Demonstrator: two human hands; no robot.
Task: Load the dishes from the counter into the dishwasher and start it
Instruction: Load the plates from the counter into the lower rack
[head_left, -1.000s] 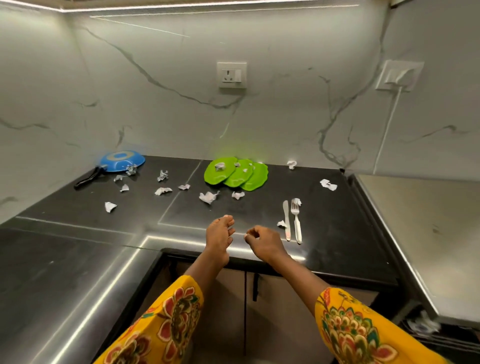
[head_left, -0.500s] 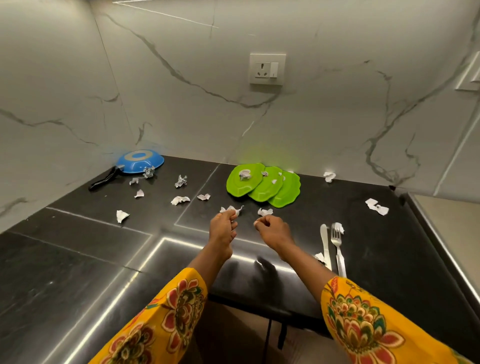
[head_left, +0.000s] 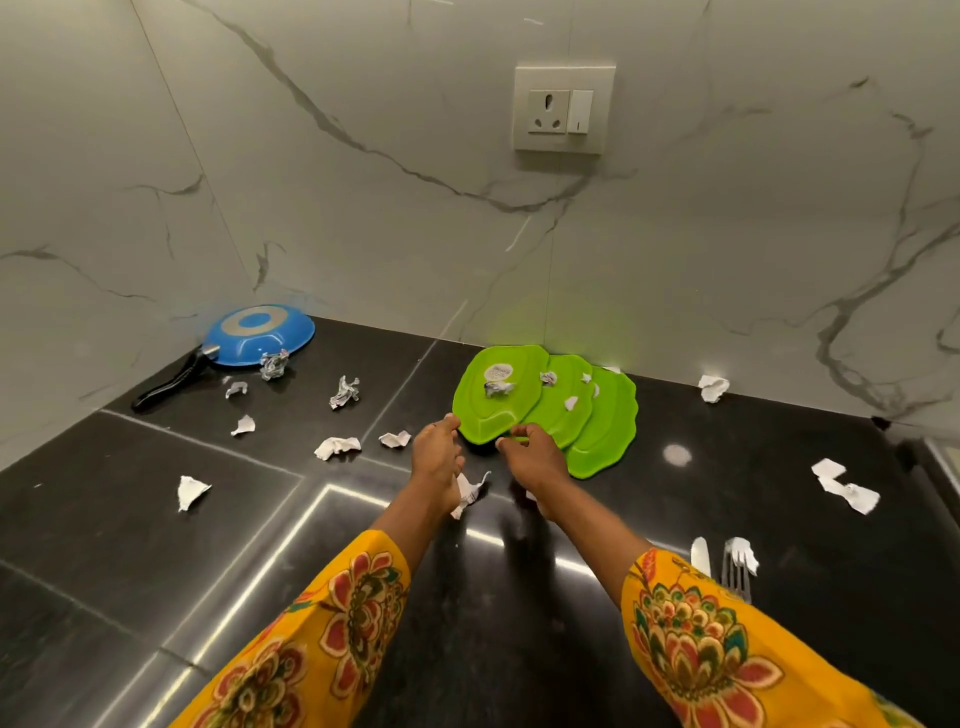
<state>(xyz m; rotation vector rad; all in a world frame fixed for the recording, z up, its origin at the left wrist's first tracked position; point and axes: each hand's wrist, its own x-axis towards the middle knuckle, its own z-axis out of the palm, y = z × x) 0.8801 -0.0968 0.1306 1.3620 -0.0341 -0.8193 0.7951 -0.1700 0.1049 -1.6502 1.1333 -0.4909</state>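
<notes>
Three overlapping green plates lie at the back of the black counter (head_left: 779, 467), with paper scraps on them. At the near rim of the leftmost green plate (head_left: 493, 410), my left hand (head_left: 439, 454) touches the left edge with its fingertips. My right hand (head_left: 532, 460) has thumb and forefinger curled at the same rim, pinching it. The middle plate (head_left: 563, 415) and the right plate (head_left: 605, 431) lie untouched. A blue pan (head_left: 257, 335) lies bottom up at the back left. A knife (head_left: 700, 556) and a fork (head_left: 735, 574) lie at the near right, partly under my sleeve.
Crumpled paper scraps are strewn over the counter, one (head_left: 470, 491) just under my left wrist, others at the left (head_left: 189, 491) and right (head_left: 844, 486). A marble wall with a socket (head_left: 563, 109) closes off the back and left side.
Both hands moved forward from the counter's front edge, over the paper scraps, to the rim of the leftmost green plate. My head has moved closer to the counter.
</notes>
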